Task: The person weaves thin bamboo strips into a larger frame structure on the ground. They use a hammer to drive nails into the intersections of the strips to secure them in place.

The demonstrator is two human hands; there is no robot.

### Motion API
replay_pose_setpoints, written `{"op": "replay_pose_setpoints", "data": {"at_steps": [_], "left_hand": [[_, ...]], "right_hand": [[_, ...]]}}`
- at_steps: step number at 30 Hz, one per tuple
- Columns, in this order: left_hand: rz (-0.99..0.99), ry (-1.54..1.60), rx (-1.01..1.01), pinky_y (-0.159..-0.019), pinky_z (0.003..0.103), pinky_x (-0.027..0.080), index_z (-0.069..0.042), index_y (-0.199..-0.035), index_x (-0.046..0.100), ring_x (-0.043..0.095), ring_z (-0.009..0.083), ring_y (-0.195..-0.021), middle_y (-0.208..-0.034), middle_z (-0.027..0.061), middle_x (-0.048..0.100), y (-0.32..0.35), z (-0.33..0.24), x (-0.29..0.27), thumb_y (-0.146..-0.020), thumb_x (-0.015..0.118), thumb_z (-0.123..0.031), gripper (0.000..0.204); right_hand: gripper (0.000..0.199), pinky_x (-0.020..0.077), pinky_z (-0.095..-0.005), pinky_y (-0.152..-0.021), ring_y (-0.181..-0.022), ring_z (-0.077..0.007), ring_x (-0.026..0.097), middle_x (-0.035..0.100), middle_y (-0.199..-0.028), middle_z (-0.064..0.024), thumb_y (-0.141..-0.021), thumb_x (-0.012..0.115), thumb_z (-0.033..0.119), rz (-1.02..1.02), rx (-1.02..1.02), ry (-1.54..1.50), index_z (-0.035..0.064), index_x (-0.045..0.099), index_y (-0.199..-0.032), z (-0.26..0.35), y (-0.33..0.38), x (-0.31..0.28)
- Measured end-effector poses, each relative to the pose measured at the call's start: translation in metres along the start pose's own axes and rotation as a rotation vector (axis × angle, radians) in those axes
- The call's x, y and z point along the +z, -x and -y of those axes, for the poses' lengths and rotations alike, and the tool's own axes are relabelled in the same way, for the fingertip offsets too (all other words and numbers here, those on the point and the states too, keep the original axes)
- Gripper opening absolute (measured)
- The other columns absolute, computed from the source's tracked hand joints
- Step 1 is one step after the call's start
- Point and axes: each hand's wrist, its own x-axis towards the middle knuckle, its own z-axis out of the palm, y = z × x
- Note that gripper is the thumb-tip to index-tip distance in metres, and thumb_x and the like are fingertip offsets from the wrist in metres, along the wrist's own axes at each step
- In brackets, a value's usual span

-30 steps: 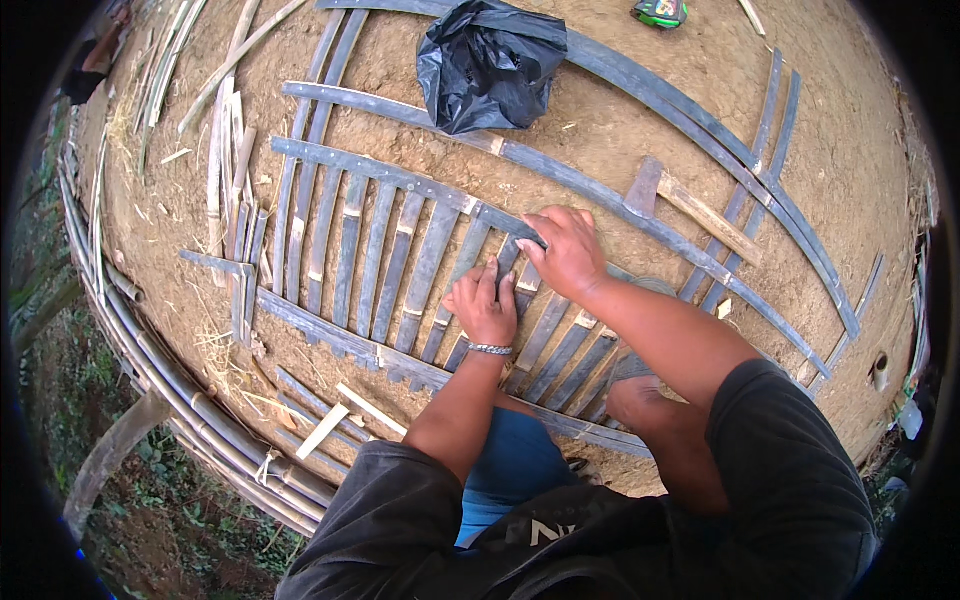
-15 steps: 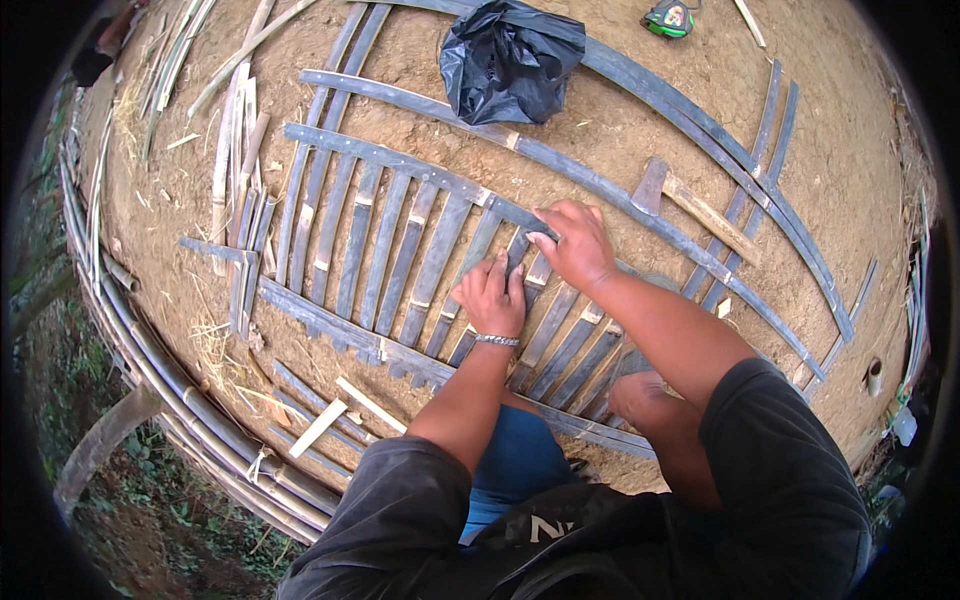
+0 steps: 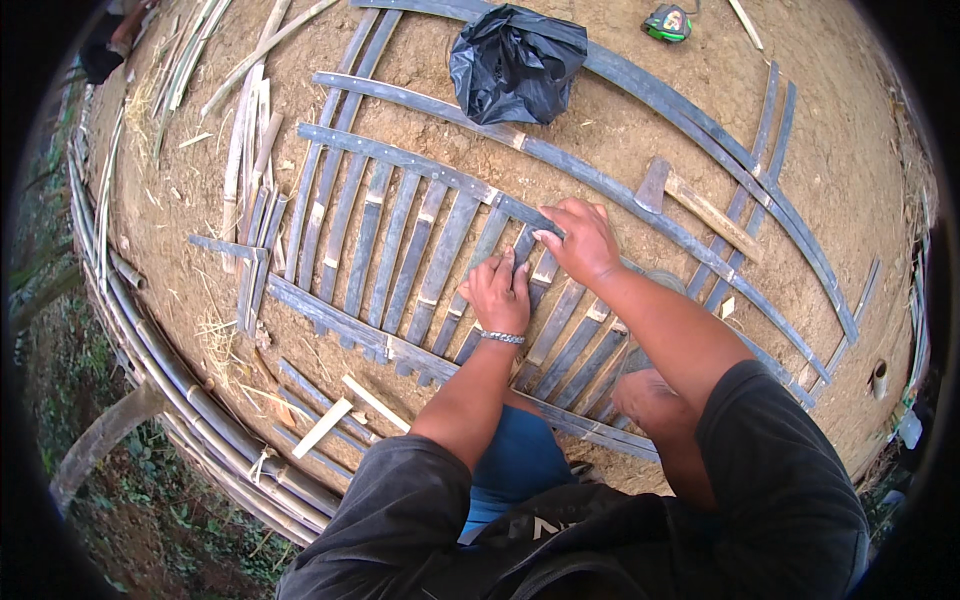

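Note:
A ladder-like panel of dark bamboo slats lies on the ground, its slats running between an upper bamboo rail (image 3: 400, 160) and a lower bamboo rail (image 3: 335, 315). My left hand (image 3: 498, 296) grips a bamboo slat (image 3: 524, 243) below its upper end, thumb and fingers on either side. Above it and to the right, my right hand (image 3: 582, 242) closes over the upper rail where this slat meets it, the thumb pressed near the joint. My palms and fingers partly cover the joint. My foot (image 3: 648, 400) rests by the panel's right part.
Beyond the panel lie a long curved bamboo strip (image 3: 600, 180), a hatchet (image 3: 712, 218), a black plastic bag (image 3: 520, 70) and a green tape measure (image 3: 667, 22). Loose slats (image 3: 250, 150) lie at left. Bamboo poles (image 3: 215, 425) border the lower-left edge. Someone's arm shows at upper left.
The view has shifted slightly, so the panel's left side appears a little farther right. Both hands keep their hold at the same joint, with barely any finger movement.

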Motion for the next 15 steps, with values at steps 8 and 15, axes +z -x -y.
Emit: {"op": "replay_pose_setpoints", "data": {"at_steps": [8, 15], "left_hand": [[0.005, -0.021, 0.007, -0.089, 0.044, 0.036, -0.013, -0.115, 0.075, 0.06, 0.0263, -0.1, -0.106, 0.0054, 0.065, 0.0007, 0.001, 0.0004, -0.082, 0.082, -0.018, 0.034], [-0.06, 0.063, 0.035, -0.089, 0.044, 0.038, -0.012, -0.119, 0.073, 0.06, 0.0284, -0.1, -0.108, 0.0068, 0.066, 0.002, 0.0035, 0.0048, -0.083, 0.079, -0.016, 0.037]], "right_hand": [[0.038, 0.0419, -0.0412, -0.096, -0.105, -0.026, 0.063, 0.067, -0.102, -0.0055, -0.082, 0.082, 0.024, 0.012, 0.016, -0.001, 0.0122, 0.075, -0.117, -0.0012, 0.0011, 0.002], [0.039, 0.0433, -0.0421, -0.097, -0.106, -0.0272, 0.063, 0.067, -0.104, -0.006, -0.081, 0.083, 0.023, 0.034, 0.052, -0.003, 0.0112, 0.075, -0.118, 0.0019, -0.003, -0.0027]]}}
